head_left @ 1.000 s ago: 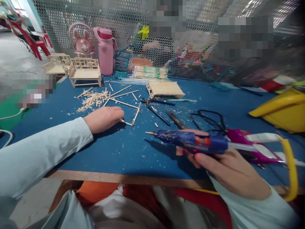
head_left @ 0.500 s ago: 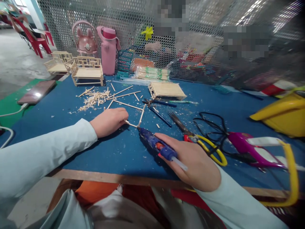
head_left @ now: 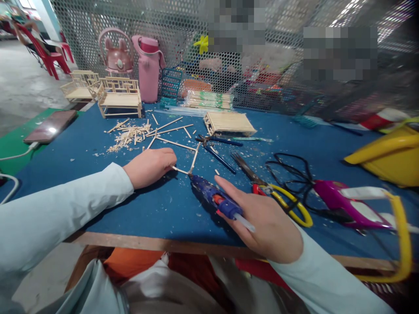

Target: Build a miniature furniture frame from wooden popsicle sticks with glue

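My left hand (head_left: 152, 167) rests at the middle of the blue table, its fingers closed on the end of a thin wooden stick (head_left: 180, 170). That stick meets another thin stick (head_left: 195, 158) at an angle. In my right hand (head_left: 262, 220) is a blue hot glue gun (head_left: 212, 196), with a pale glue stick (head_left: 245, 223) protruding from its back. The gun's nozzle is at the corner where the two sticks meet; whether it touches them I cannot tell. My right index finger is stretched along the gun.
Blue-handled pliers (head_left: 219, 158) and yellow-and-red-handled scissors (head_left: 262, 183) lie past the gun. To the right is a purple-and-white corded tool (head_left: 343, 203). Wood scraps (head_left: 129, 135), a miniature wooden bench (head_left: 120, 99), a wooden platform (head_left: 229, 123) and a pink bottle (head_left: 149, 72) stand farther back.
My right index finger has straightened and lifted slightly along the glue gun. The left hand, the sticks and the nozzle are practically where they were.
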The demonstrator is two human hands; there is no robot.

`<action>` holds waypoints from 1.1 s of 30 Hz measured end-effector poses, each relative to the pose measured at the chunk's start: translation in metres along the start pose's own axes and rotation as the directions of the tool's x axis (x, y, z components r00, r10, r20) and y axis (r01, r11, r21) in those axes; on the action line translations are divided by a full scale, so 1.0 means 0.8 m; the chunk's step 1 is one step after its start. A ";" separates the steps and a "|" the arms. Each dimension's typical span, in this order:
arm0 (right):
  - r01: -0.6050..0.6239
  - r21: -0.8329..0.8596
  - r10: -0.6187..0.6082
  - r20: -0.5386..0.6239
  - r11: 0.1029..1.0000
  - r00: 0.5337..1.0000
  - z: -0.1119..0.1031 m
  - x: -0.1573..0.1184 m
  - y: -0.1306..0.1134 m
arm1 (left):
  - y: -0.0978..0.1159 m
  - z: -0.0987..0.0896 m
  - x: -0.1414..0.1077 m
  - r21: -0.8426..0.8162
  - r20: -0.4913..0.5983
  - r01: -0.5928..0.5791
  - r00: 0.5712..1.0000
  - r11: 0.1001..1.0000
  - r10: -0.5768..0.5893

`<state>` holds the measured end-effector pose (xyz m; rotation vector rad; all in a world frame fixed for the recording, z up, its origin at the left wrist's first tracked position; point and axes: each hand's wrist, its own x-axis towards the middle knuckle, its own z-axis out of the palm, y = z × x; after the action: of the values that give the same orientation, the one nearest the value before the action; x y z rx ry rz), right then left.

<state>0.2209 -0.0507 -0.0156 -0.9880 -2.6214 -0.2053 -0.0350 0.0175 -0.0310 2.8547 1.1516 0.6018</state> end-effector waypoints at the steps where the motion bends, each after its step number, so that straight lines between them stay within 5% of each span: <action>1: -0.001 0.000 0.001 -0.001 1.000 1.000 0.000 0.000 0.000 | 0.000 0.000 0.000 0.002 -0.001 0.000 1.000 1.000 0.000; 16: -0.064 0.011 0.064 -0.036 0.998 0.997 -0.010 -0.013 0.008 | 0.001 -0.002 0.000 0.015 0.013 0.001 1.000 1.000 -0.001; 20: -0.263 0.031 0.265 -0.119 0.964 0.957 -0.035 0.003 0.038 | 0.000 -0.001 -0.001 -0.051 0.006 0.027 1.000 0.998 -0.027; 23: -0.500 -0.061 0.484 -0.170 0.864 0.858 -0.043 0.043 0.079 | 0.002 -0.002 -0.001 -0.198 -0.074 0.080 0.993 0.977 -0.096; 25: -0.558 -0.140 0.543 -0.131 0.818 0.829 -0.037 0.076 0.113 | 0.007 -0.003 0.000 -0.357 -0.146 0.151 0.966 0.922 -0.215; 28: -0.612 -0.218 0.610 -0.083 0.761 0.788 -0.015 0.119 0.161 | 0.015 -0.005 0.002 -0.639 -0.138 0.263 0.885 0.723 -0.444; 31: -0.563 -0.210 0.582 0.038 0.799 0.812 0.004 0.143 0.186 | 0.021 -0.008 0.003 -0.823 -0.052 0.286 0.822 0.490 -0.567; 33: -0.499 -0.189 0.510 0.015 0.846 0.860 0.006 0.147 0.174 | 0.026 -0.012 0.004 -0.879 -0.026 0.269 0.798 0.394 -0.602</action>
<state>0.2288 0.1275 0.0241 -1.7327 -2.3163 -0.2837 -0.0222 0.0036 -0.0182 1.5257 1.1254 1.2243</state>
